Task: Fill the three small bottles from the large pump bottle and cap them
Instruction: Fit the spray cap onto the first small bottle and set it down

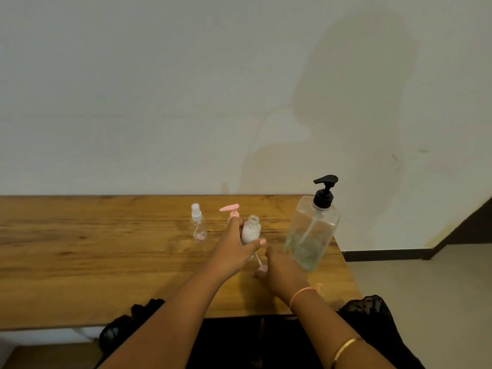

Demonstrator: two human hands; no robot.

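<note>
My left grip [234, 251] is wrapped round the open small bottle [251, 230], thumb across its front, holding it upright just above the tabletop [106, 249]; it has no cap and there is white stuff inside. My right grip [283, 272] sits low on the tabletop, just beside the base of the large pump bottle [311, 230]. A pink cap piece [263, 267] with a thin tube lies at its fingertips, but I cannot tell whether I am pinching it. Behind my left grip stands the pink-topped bottle [231, 210], with the capped spray bottle [199, 227] to its left.
</note>
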